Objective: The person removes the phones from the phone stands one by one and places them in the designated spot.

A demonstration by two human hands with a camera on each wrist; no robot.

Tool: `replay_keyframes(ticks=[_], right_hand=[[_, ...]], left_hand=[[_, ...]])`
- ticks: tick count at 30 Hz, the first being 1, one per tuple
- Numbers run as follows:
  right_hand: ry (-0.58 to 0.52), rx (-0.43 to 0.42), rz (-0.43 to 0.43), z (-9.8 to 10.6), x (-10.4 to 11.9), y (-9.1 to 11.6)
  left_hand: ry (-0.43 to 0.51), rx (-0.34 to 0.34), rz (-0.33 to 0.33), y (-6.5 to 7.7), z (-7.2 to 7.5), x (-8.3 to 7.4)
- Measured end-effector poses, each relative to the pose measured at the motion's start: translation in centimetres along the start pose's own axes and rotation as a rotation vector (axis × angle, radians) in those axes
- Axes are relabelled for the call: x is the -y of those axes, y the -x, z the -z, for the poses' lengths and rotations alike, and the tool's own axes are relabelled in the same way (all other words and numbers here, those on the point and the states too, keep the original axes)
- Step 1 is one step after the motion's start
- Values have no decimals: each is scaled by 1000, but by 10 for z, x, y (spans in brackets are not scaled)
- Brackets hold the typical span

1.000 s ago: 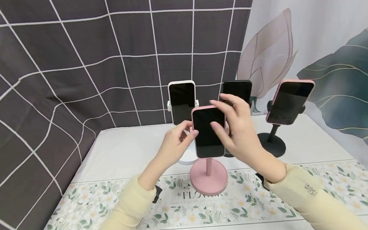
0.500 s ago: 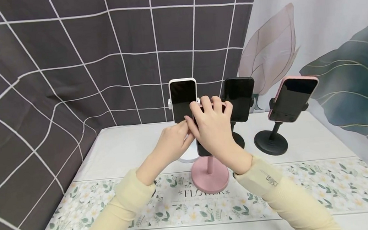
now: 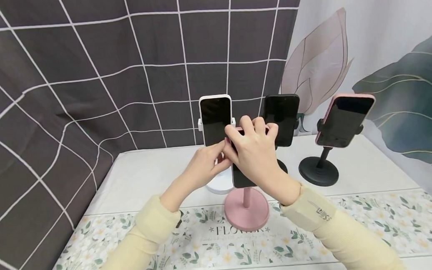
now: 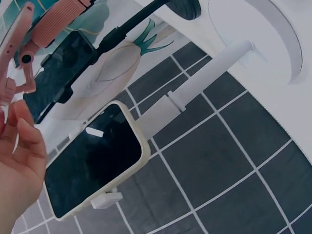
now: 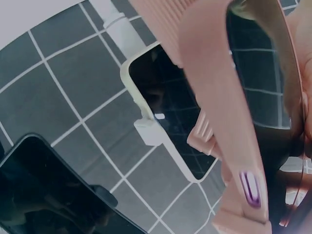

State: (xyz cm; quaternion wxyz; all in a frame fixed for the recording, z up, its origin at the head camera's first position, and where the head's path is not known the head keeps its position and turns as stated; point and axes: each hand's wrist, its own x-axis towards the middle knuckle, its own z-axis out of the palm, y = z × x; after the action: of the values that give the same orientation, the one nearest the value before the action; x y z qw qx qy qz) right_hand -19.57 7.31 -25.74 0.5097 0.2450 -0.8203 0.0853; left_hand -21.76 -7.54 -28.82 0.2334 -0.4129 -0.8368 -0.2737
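Note:
A pink-edged phone (image 3: 243,178) stands upright at the pink phone stand (image 3: 246,210) in the middle of the table. My right hand (image 3: 255,153) spreads over its screen, fingers curled over the upper edge, gripping it. My left hand (image 3: 201,163) is at the phone's left side, thumb and fingers pinching the stand's side clamp. In the left wrist view, curled fingertips (image 4: 27,122) meet the pink clamp (image 4: 27,80). The right wrist view shows the pink holder (image 5: 214,83) close beside the phone's dark screen (image 5: 258,73); the hand there is mostly cut off.
Just behind stands a white stand with a white-edged phone (image 3: 216,118). To its right is a black phone (image 3: 283,120) on a black stand. Farther right a pink-edged phone (image 3: 344,119) leans on another black stand (image 3: 318,171). A grid-patterned cloth (image 3: 152,81) hangs behind the table.
My right hand has moved left and onto the pink-edged phone, and its fingers have curled over the upper edge. My left hand has stayed at the clamp.

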Motion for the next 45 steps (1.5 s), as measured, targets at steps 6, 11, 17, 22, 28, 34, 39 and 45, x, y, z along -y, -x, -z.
replay_keyframes(ticks=[6,11,17,22,28,34,39,45], right_hand=[[-31,37,23,3,1,-3],[-50,22,36,5,-4,-4],[-145,-2,63,8,-8,-4],[-206,-3,73,13,-9,-4],[-229,-26,89,13,-12,0],[-287,-84,116,14,-14,2],[-324,-91,142,13,-14,4],[-360,-95,158,13,-15,7]], left_hand=[[190,-3,-18,5,-3,7],[237,-31,-31,3,-7,6],[279,-49,-33,3,-11,7],[262,-68,-26,4,-9,5],[120,-82,3,3,-7,-5],[-35,-150,0,4,-9,-12],[-225,-283,-102,5,-12,-12],[-411,-429,-253,3,-15,-11]])
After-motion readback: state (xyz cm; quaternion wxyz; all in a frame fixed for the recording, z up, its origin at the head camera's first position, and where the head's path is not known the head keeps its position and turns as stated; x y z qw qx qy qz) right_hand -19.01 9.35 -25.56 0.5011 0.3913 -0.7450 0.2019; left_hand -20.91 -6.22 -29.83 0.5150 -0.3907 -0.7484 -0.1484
